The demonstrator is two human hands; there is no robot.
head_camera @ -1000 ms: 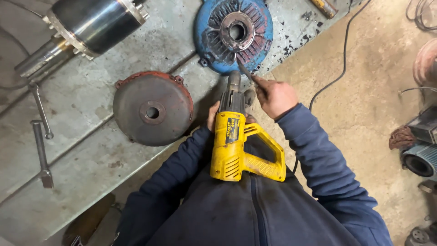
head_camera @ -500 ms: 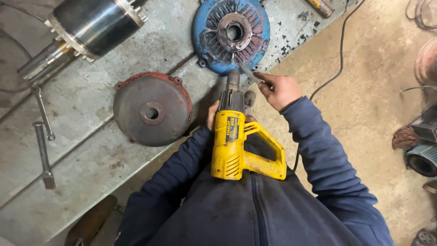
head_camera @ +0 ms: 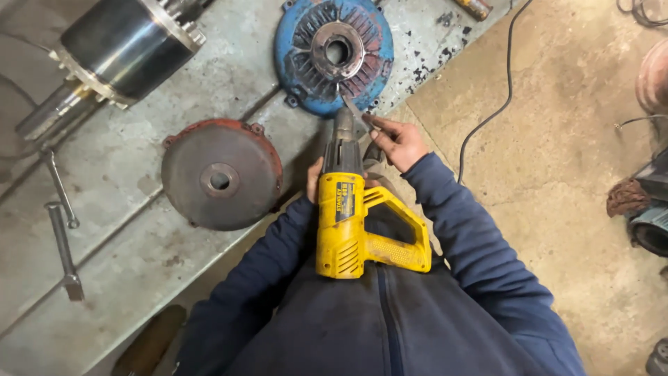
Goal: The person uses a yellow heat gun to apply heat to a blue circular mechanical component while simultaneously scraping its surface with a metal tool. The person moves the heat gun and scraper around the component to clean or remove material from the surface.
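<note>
Two round end covers: blue (head_camera: 334,56), rust-red (head_camera: 221,174). One yellow heat gun (head_camera: 358,223). Two wrenches (head_camera: 64,257). One rotor (head_camera: 118,52).

The heat gun (head_camera: 355,223) rested against the person's chest, nozzle toward twelve o'clock. The finned end cover (head_camera: 334,54) lay on the metal bench (head_camera: 132,264) at twelve o'clock from the nozzle. The domed end cover (head_camera: 221,174) sat at nine o'clock, the rotor (head_camera: 118,52) at ten, two wrenches (head_camera: 62,237) further left.

Worn grey metal workbench (head_camera: 125,278) beside concrete floor (head_camera: 570,125).
</note>
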